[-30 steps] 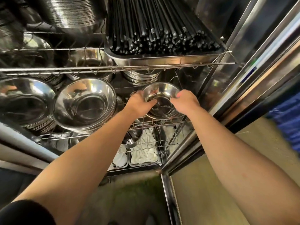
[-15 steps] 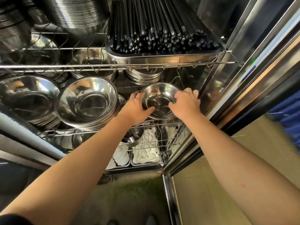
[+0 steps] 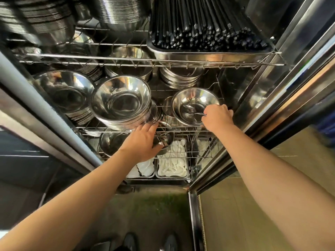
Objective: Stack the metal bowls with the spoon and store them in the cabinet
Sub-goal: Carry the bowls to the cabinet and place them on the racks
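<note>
The stack of small metal bowls (image 3: pixel 194 98) rests on the cabinet's middle wire shelf (image 3: pixel 116 128), at the right end. A spoon (image 3: pixel 190 109) lies in the top bowl with its handle pointing at my right hand (image 3: pixel 217 117). That hand curls over the bowl's near right rim, its fingertips at the spoon handle. My left hand (image 3: pixel 143 140) is off the bowls, lower and to the left, fingers spread against the shelf's front rail. Its thumb lies by a small bowl (image 3: pixel 164 142) on the shelf below.
Two tall stacks of larger bowls (image 3: pixel 121 104) (image 3: pixel 67 95) fill the left of the same shelf. A tray of black chopsticks (image 3: pixel 208 33) sits on the shelf above. White items in containers (image 3: pixel 172 164) lie below. The cabinet door frame (image 3: pixel 272 98) runs along the right.
My left hand has let go of the bowls and dropped down-left to the shelf's front rail. My right hand stays at the bowl's rim. The bowls sit further in on the shelf.
</note>
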{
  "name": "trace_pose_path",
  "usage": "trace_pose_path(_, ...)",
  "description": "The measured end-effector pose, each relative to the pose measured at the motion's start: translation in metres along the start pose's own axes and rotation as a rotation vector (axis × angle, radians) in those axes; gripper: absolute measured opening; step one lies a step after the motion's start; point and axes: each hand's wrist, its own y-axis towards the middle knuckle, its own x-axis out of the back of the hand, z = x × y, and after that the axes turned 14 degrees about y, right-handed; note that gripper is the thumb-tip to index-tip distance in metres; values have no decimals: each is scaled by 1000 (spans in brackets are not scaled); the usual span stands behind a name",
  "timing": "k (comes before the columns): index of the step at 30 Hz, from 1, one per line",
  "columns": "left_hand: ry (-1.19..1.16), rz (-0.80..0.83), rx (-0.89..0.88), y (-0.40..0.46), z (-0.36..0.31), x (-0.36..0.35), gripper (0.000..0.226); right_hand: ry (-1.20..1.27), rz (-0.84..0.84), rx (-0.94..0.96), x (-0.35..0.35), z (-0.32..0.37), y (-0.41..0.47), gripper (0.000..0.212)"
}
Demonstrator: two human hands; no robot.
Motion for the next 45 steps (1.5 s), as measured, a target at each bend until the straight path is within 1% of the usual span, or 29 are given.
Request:
trace_pose_path(6,97,-16,18,-23,17,-17,91,-21,11,-27,3,3,-1,20)
trace_pose_path(12,127,-12,2,-27,23,-21,93,46,-13,22,10,7,-16,26)
trace_pose_path(15,140,-7,-1,-27,23,-22,93,122,-9,81,19,12,-29,28)
trace_pose_path(18,144,-23,6,-27,22,-23,93,253,1,170,26,18,-49,31)
trace_pose_path(22,147,-43,7,-28,21,-24,94,362,31,288,25,22,-81,24)
trace_pose_path(26,163,-43,6,-27,21,-26,94,411,92,314,17,16,-119,28)
trace_pose_path(28,176,-44,7,-27,21,-27,94,397,117,287,10,8,-132,19)
trace_pose_path(29,179,-47,8,-27,21,-28,94,383,127,273,7,4,-136,19)
trace_pose_path(33,183,-50,10,-27,21,-30,94,302,182,160,-12,-16,-136,22)
trace_pose_path(36,179,-51,9,-27,21,-32,95,251,198,69,-29,-23,-126,32)
trace_pose_path(39,174,-54,6,-28,22,-32,94,221,227,1,-47,-20,-110,29)
trace_pose_path(42,158,-48,15,-29,22,-34,94,172,262,-28,-70,-9,-91,31)
trace_pose_path(45,159,-48,19,-29,20,-35,94,140,290,-63,-93,2,-71,22)
